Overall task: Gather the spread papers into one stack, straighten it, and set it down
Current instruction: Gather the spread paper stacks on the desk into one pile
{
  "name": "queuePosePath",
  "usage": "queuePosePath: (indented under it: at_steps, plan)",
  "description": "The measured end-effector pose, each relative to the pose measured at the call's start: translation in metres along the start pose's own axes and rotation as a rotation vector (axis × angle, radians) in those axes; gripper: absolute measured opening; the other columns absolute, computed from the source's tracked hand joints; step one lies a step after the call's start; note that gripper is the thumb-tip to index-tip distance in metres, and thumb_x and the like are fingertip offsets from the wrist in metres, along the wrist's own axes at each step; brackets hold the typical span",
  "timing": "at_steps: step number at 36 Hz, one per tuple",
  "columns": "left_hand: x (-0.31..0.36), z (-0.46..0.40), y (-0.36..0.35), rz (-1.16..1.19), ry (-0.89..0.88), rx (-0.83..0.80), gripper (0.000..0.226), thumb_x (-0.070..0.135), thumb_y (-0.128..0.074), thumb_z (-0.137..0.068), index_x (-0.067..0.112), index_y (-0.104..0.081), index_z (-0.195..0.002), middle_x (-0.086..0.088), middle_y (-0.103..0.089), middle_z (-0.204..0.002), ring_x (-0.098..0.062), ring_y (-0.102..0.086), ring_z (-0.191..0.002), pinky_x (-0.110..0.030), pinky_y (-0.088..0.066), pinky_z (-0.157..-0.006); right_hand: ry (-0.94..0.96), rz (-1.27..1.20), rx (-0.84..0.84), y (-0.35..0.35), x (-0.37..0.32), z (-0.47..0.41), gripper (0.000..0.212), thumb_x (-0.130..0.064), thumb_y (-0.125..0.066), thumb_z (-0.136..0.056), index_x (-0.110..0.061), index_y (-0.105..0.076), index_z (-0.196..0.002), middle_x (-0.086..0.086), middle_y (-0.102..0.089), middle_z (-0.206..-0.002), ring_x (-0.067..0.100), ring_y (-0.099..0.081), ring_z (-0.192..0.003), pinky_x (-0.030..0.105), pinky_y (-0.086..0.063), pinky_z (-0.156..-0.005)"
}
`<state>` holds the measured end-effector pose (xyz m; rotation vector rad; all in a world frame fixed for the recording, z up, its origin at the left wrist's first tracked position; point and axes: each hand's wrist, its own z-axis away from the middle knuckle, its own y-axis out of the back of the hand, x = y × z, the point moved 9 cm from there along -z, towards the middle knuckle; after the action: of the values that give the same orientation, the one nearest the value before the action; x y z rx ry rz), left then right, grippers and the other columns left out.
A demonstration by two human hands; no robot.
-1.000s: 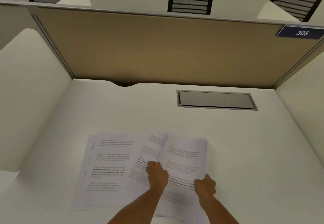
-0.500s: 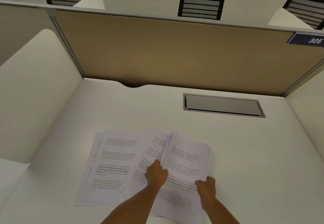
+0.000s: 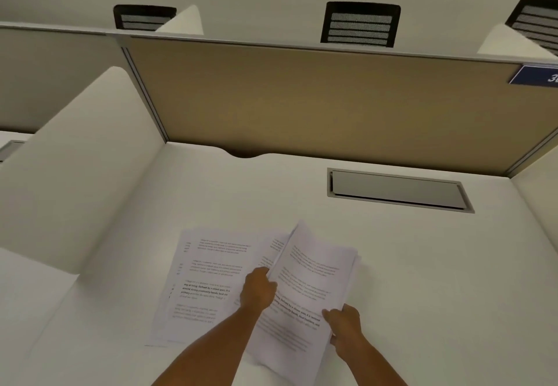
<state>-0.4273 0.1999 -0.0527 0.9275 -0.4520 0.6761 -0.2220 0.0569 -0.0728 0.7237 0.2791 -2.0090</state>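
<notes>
Printed white papers lie on the white desk point(image 3: 422, 280). A gathered bundle of sheets point(image 3: 314, 277) sits on the right, its left edge lifted off the desk. My left hand point(image 3: 258, 290) grips that raised left edge. My right hand point(image 3: 345, 325) pinches the bundle's lower right side, thumb on top. To the left, more sheets point(image 3: 205, 280) lie flat and overlapping, partly under the bundle and my left hand. How many sheets are in either group is unclear.
A metal cable hatch point(image 3: 398, 189) is set into the desk at the back right. A tan divider panel point(image 3: 317, 102) closes the back, and white side walls point(image 3: 75, 168) flank the desk. Black chair backs point(image 3: 360, 23) show beyond the panel.
The bundle's left edge has risen further off the desk and tilted right. Both hands stayed on it. The camera view shifted left, so the scene slid rightward.
</notes>
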Motion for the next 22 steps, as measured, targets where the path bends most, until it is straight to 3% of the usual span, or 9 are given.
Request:
queuePosePath:
  at_steps: [4,8,12,15,18,22]
  plan:
    - [-0.007,-0.009,0.023,-0.045,0.027,0.012,0.044,0.020,-0.057,-0.091,0.009,-0.055,-0.133,-0.011,-0.061,-0.130,-0.029,-0.062,-0.114,-0.045,-0.054,-0.097,-0.019,-0.006,-0.015,-0.020,0.004,-0.002,0.019,0.010,-0.061,-0.085,0.008,-0.066,-0.102,0.033,-0.066,-0.113,0.029,-0.058,-0.079,0.038,-0.048,-0.075]
    - [-0.020,-0.018,0.034,-0.074,0.044,-0.014,0.044,0.022,-0.056,-0.091,0.008,-0.055,-0.133,-0.013,-0.061,-0.130,-0.030,-0.063,-0.113,-0.046,-0.055,-0.095,-0.020,-0.001,-0.024,-0.042,0.008,-0.004,0.021,0.009,-0.060,-0.085,0.002,-0.068,-0.103,0.027,-0.070,-0.106,0.030,-0.063,-0.081,0.041,-0.052,-0.077]
    - [-0.029,-0.027,0.039,-0.106,0.050,-0.035,0.045,0.023,-0.057,-0.091,0.009,-0.054,-0.134,-0.011,-0.061,-0.131,-0.028,-0.063,-0.113,-0.044,-0.055,-0.095,-0.002,0.050,0.029,-0.054,0.010,-0.007,0.038,0.008,-0.060,-0.085,0.002,-0.060,-0.123,0.022,-0.068,-0.111,0.035,-0.066,-0.097,0.041,-0.054,-0.085]
    - [-0.036,-0.030,0.038,-0.129,0.057,-0.030,0.040,0.021,-0.056,-0.092,0.009,-0.056,-0.131,-0.009,-0.061,-0.131,-0.026,-0.063,-0.113,-0.043,-0.053,-0.098,0.000,0.098,0.042,-0.060,0.012,-0.005,0.044,0.008,-0.059,-0.085,0.001,-0.057,-0.129,0.018,-0.067,-0.111,0.033,-0.066,-0.095,0.037,-0.055,-0.083]
    - [-0.043,-0.032,0.036,-0.230,0.086,-0.014,0.048,0.030,-0.054,-0.093,0.015,-0.048,-0.139,-0.007,-0.051,-0.139,-0.025,-0.053,-0.125,-0.045,-0.043,-0.107,0.005,0.140,0.046,-0.063,0.014,-0.005,0.044,0.008,-0.057,-0.085,0.000,-0.057,-0.128,0.019,-0.067,-0.113,0.030,-0.065,-0.092,0.033,-0.053,-0.081]
    - [-0.048,-0.033,0.036,-0.279,0.101,0.030,0.055,0.033,-0.056,-0.093,0.017,-0.041,-0.143,-0.009,-0.037,-0.144,-0.030,-0.043,-0.127,-0.042,-0.044,-0.104,0.007,0.248,0.115,-0.060,0.014,-0.009,0.045,0.007,-0.057,-0.083,0.004,-0.055,-0.128,0.020,-0.064,-0.123,0.033,-0.064,-0.103,0.037,-0.052,-0.093]
